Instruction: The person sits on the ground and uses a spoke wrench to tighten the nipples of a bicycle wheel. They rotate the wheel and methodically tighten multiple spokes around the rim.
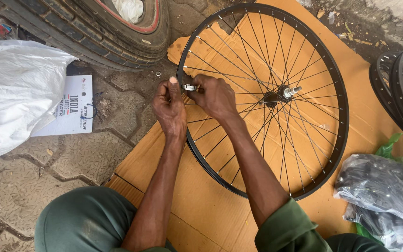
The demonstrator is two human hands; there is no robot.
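**Head view: both hands meet at the left rim of a spoked bicycle wheel**

Head camera looks down on a black bicycle wheel (311,154) lying flat on a sheet of brown cardboard (211,219), its hub and axle (286,93) pointing up toward the lens. Both hands work at the rim's left edge, well apart from the hub. The left hand (170,108) is closed over the rim from outside, thumb up. The right hand (214,95) reaches in from inside the wheel, across the spokes, fingers pinched shut on a small silvery tool (189,87), apparently a spoke wrench, held just between the two hands at the rim.

The spoke being handled runs roughly left to right from that spot toward the hub, so its long axis lies along the right forearm's reach; the tool sits at its rim end. Both hands touch or nearly touch there, the right one carrying the tool.

Nearby: a large rubber tyre (117,37) above left, a white sack (15,93), more rims (399,88) at right, and plastic bags (378,196).
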